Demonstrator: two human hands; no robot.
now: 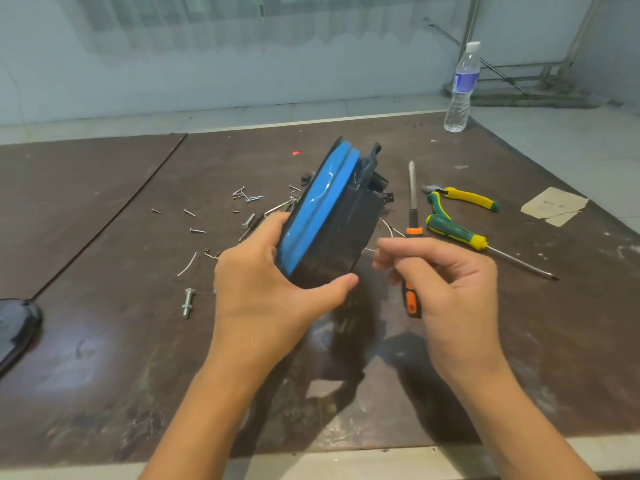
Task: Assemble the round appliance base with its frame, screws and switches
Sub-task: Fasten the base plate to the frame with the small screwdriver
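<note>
Left hand (266, 282) grips the round blue-and-black plastic base (332, 216), right hand (446, 282) curls round the orange-and-black screwdriver (412, 216); for screwing, its tip probably must turn toward the base.

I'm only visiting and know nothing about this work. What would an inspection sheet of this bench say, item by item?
Surface: brown table, worn and stained.
Job's things: blue-and-black appliance base, held tilted; loose screws and a bolt lie to its left.
Clutter: green screwdriver, yellow-handled pliers, paper scrap, water bottle, dark object at the left edge.
Hands: left hand grips the base's lower edge; right hand holds an orange screwdriver, tip up.
Cables: thin white wire on the table.
Surroundings: pale wall, tiled floor, metal frame at right.
</note>
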